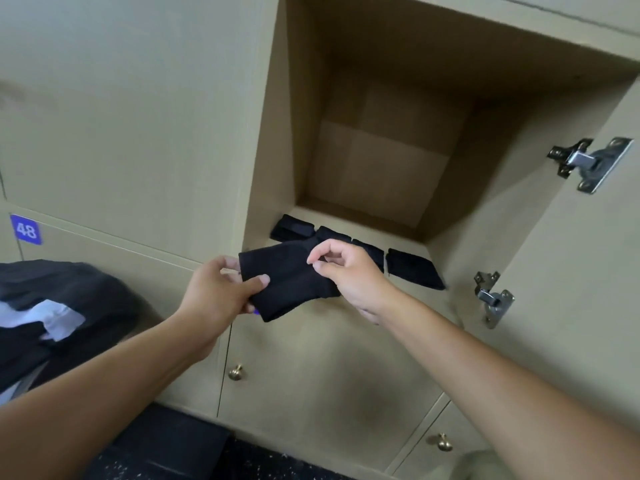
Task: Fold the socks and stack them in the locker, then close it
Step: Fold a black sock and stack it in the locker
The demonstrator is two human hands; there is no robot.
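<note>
A black sock (287, 282) is held in the air just in front of the open locker (381, 150). My left hand (218, 292) grips its left end, thumb on top. My right hand (346, 271) pinches the sock's upper right edge between thumb and forefinger. On the locker floor, along the front edge, lie several folded black socks: one at the left (292, 228), one at the right (414, 268), others partly hidden behind my right hand. The locker door (588, 254) stands swung open to the right, with two metal hinges (493, 297) showing.
Shut beige locker doors surround the open one; a blue tag reading 48 (26, 230) is at the left. Brass knobs (236, 372) sit on the lower doors. A dark bundle of clothing (52, 313) lies at the left. The floor (166, 459) below is dark.
</note>
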